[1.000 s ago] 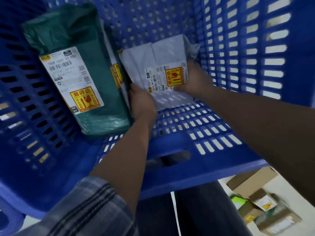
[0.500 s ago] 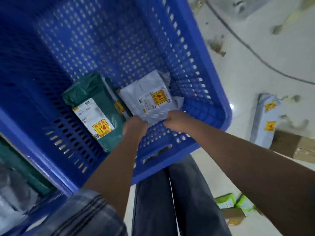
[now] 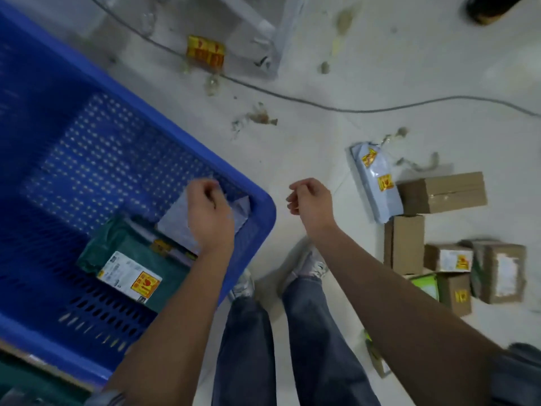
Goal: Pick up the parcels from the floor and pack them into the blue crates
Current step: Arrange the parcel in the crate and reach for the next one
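Both hands empty, fingers loosely curled: left hand (image 3: 209, 213) above the crate (image 3: 265, 206), right hand (image 3: 311, 202) beside it. Floor cable (image 3: 322, 104) beyond the crate could snag feet.

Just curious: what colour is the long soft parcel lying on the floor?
Pale grey-blue parcel, with yellow-and-red stickers; the head view shows it.
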`<state>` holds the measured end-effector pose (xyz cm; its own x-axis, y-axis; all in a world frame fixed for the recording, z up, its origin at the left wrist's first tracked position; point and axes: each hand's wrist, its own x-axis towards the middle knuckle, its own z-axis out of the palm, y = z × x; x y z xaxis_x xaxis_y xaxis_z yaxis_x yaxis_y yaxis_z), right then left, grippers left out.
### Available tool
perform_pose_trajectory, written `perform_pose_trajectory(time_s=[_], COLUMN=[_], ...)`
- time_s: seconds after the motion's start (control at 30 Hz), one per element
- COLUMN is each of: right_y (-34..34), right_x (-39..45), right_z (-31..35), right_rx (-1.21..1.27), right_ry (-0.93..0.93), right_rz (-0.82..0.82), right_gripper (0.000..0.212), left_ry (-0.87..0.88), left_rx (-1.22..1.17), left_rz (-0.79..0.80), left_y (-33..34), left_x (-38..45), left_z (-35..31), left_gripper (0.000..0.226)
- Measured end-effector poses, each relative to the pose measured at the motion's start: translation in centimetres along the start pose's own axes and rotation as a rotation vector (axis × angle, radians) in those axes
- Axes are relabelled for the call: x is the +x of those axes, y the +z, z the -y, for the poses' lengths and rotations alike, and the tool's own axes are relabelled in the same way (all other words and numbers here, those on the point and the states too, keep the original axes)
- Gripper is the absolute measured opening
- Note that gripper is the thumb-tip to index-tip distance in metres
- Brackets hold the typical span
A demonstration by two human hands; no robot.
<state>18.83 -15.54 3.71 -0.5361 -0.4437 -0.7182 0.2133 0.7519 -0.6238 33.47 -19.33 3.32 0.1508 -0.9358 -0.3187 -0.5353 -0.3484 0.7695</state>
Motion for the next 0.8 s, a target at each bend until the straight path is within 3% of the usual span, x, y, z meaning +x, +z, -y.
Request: perform_pose_trajectory(time_s=[0.07, 0.17, 0.27, 0.37, 0.63, 0.8], right_y=[-3.2, -7.7, -9.7, -10.2, -14.6, -19.2], right_x=[1.2, 2.0, 2.5, 2.9, 5.6, 9.0], right_z=[-2.8, -6.6, -8.2, -7.4, -4.8, -4.1], right_rx=[-0.046, -0.308, -0.425, -0.292, -0.098, 0.055], right_ry=[0.251, 0.556, 0.485, 0.426, 0.472, 0.475], right_rz=[0.010, 0.134, 0.195, 0.222, 0.266, 0.156], right_gripper=[0.024, 0.016, 0.024, 0.021, 0.013, 0.013], left_ry=[0.114, 0.334, 0.585, 0.722, 0.284, 0.243], left_rx=[0.126, 0.408, 0.559, 0.644, 1.099, 1.111], left_rz=[-0.026, -0.034, 0.081, 0.237, 0.540, 0.562], left_y=[2.6, 6.0, 8.4, 9.8, 13.2, 18.1], left_x=[-0.4, -1.3, -2.7, -4.0, -3.9, -2.0], left_z=[-1.6, -3.4, -4.2, -4.4, -5.6, -9.0], left_gripper=[0.020, 0.023, 0.027, 0.028, 0.031, 0.033])
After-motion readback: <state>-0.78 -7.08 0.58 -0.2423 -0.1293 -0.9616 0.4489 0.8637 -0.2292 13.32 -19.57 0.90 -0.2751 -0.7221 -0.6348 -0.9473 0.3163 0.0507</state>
